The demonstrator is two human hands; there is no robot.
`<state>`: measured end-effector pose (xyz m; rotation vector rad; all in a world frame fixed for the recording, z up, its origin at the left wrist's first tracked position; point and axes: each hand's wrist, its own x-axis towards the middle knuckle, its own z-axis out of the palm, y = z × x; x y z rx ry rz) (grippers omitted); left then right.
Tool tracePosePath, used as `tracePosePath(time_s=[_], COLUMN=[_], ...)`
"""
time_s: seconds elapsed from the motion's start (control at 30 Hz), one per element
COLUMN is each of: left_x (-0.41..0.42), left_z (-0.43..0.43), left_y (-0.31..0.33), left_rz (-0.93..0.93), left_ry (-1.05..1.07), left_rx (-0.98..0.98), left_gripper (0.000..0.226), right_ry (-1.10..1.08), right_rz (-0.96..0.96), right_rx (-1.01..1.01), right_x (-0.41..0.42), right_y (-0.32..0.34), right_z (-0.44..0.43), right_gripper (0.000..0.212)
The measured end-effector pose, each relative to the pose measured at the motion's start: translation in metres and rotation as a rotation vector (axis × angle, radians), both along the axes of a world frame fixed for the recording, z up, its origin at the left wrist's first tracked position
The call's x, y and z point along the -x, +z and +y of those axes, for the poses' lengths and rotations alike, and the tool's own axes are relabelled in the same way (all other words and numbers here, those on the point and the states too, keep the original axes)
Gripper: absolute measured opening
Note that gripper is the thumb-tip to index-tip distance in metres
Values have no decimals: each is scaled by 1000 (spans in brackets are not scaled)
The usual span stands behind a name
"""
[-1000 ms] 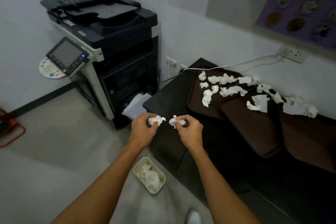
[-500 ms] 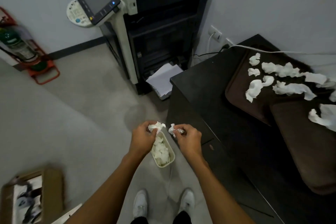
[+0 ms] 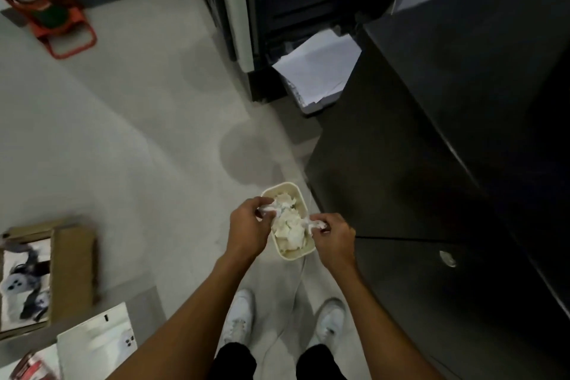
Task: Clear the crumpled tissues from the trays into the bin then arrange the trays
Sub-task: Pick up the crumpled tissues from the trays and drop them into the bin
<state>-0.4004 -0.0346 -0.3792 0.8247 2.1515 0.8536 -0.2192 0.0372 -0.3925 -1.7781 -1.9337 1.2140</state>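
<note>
Bin (image 3: 279, 185): heaped near its rim.
Left hand (image 3: 246, 230): pinches left tissue (image 3: 267, 210), 9 o'clock side.
Right hand (image 3: 331, 241): pinches right tissue (image 3: 314, 224), 3 o'clock side.
Risk: your drops may tumble off the heap.

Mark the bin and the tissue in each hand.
bin (image 3: 293, 255): head view, near rim.
left-hand tissue (image 3: 267, 210): head view, wad at the fingertips.
right-hand tissue (image 3: 317, 224): head view, wad at the fingertips.

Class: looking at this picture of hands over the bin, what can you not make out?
Head view:
- Tissue in the left hand: mostly covered by its fingers.
- Bin bottom: buried under heaped tissues.
- Cardboard box print: blurred, cut by the left edge.
- Trays: outside the frame.
</note>
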Motion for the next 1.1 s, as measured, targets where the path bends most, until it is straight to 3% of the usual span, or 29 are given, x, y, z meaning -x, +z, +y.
tracePosePath(time_s=[0.33,0.47,0.53,0.7,0.87,0.93,1.0,1.1], left_x=[11,16,15,10,-5,-14,-22,-26], left_z=[1,-1,-3,-4,14,23,26,23], left_y=[-118,-152,-165,-185,-193,-198,-202,-200], left_rz=[-18,-14,-15,-23,-8,-46,-43,127], left_ry=[-6,9,4,-23,-73,-188,-458,-659], left_rx=[43,56,71,111,102,169,372,521], left_gripper=[23,23,23,25,32,44,59,67], right_ry=[33,286,238,193,251,235,214,175], right_rz=[-92,-292,-308,-376,-387,-361,-344,-322], right_rx=[65,286,296,18,133,152,185,240], right_x=[25,24,17,1,-12,-16,-20,-27], right_y=[-153,-205,-215,-216,-215,-214,-213,-210], right_z=[-15,-27,-26,-19,-14,-10,-7,-4], right_gripper=[18,50,50,50,54,52,48,43])
